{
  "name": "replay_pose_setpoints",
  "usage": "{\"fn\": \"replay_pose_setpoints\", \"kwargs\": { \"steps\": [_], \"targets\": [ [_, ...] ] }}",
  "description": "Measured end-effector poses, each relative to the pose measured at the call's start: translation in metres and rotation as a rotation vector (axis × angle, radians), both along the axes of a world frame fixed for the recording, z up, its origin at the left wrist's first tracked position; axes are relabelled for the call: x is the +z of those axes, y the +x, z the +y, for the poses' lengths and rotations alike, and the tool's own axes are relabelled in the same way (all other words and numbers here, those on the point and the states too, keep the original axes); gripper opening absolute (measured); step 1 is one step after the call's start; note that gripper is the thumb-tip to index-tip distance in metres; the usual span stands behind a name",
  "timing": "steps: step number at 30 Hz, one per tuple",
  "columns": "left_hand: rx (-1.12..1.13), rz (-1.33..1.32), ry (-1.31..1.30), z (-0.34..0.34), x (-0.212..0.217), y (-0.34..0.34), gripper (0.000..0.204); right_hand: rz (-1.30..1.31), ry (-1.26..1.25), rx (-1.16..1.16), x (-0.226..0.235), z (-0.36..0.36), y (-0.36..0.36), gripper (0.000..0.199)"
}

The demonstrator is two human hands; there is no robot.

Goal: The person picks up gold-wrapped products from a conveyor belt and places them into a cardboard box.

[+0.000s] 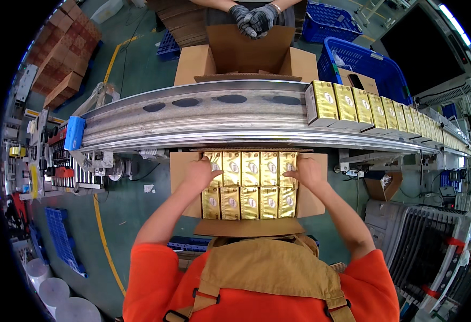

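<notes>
An open cardboard carton (249, 227) stands in front of me, with two rows of gold boxes in it. My left hand (198, 173) presses on the left end of the far row of gold boxes (250, 169), its thumb lying over the front of the end box. At the opposite end my right hand (306, 173) does the same, so the row is squeezed between both hands. Most of my fingers are hidden beside the carton's side walls. The near row of gold boxes (250, 203) stands upright and is untouched.
A metal conveyor (214, 126) crosses just beyond the carton, carrying a line of gold boxes (356, 107) on its right part. Behind it stand another open carton (251, 51) and a co-worker with gloved hands (254, 20) together. A blue crate (361, 48) sits at the far right.
</notes>
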State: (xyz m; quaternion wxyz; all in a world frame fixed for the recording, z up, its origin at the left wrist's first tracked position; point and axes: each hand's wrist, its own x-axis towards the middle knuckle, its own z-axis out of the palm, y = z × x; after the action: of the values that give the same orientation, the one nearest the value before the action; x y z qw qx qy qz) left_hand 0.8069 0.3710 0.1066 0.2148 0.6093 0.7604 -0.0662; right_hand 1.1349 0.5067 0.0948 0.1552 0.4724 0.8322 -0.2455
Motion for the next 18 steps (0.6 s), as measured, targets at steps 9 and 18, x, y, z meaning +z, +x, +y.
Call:
{"fn": "replay_pose_setpoints", "kwargs": {
  "steps": [9, 18],
  "targets": [
    [-0.08, 0.019, 0.735, -0.056, -0.021, -0.014, 0.06, 0.354, 0.252, -0.8, -0.057, -0.048, 0.1, 0.116],
    [0.445, -0.547, 0.192, -0.139, 0.084, 0.026, 0.08, 0.523, 0.007, 0.008, 0.066, -0.11, 0.057, 0.112]
  ]
}}
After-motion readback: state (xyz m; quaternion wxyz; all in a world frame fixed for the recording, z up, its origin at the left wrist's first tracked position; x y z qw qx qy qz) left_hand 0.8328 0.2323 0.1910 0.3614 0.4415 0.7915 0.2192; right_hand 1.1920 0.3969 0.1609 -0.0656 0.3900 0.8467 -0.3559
